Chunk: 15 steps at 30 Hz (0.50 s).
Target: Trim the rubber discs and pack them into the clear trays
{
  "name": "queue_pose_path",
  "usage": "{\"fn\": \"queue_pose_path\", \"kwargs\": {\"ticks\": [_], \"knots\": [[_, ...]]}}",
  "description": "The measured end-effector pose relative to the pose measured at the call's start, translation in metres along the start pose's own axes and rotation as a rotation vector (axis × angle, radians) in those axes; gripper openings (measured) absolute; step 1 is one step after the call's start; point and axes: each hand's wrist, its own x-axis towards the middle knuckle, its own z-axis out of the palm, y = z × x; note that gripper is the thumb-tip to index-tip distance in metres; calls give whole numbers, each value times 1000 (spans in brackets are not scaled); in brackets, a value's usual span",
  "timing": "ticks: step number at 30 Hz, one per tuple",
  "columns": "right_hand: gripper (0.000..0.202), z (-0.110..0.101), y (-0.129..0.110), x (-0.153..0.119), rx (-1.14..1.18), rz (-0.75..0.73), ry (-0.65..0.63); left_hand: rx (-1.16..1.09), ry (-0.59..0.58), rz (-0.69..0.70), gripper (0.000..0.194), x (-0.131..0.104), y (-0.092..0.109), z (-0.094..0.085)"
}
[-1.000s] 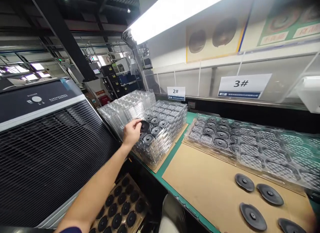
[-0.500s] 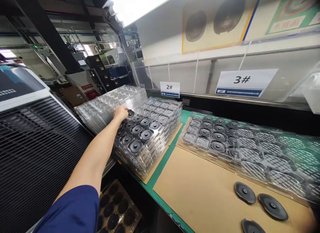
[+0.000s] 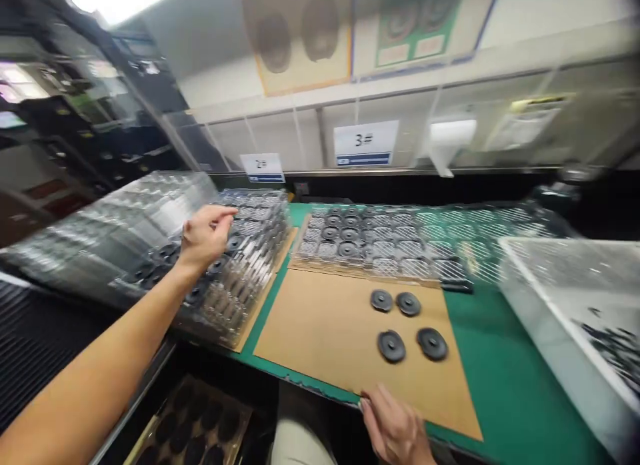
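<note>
My left hand (image 3: 206,235) is raised over the stack of clear trays (image 3: 240,285) at the left, its fingers drawn together; anything between them is too blurred to tell. Black round parts sit in the top tray below it. At the front edge of the cardboard sheet (image 3: 320,318) is my right hand (image 3: 395,422), fingers curled, with what they hold, if anything, hidden. Beyond it, four black discs lie on the cardboard: two behind (image 3: 381,300) (image 3: 409,304) and two in front (image 3: 391,346) (image 3: 432,344).
A clear tray (image 3: 345,235) partly filled with black parts lies behind the cardboard. To the right, a white bin (image 3: 545,318) holds small black pieces. More clear trays (image 3: 115,218) are stacked at far left. A lower tray (image 3: 195,418) of black discs is below the table edge.
The view has swung to the right. My left hand has come away from the black part in the top tray. My right hand and the white bin have come into clear view.
</note>
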Motion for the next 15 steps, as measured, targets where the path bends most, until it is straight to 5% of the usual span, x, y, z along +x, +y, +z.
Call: {"fn": "queue_pose_path", "kwargs": {"ticks": [4,8,11,15], "knots": [[27,-21,-7,8,72,66,-29,-242,-458,85,27,-104,66,104],[26,-49,-10,-14,130,169,22,-272,-620,60,27,-207,106,199],[28,-72,-1,-39,214,292,47,-281,-631,32,33,-253,125,235],[36,-95,24,-58,297,525,71,-378,-680,52,46,-279,139,240]]}}
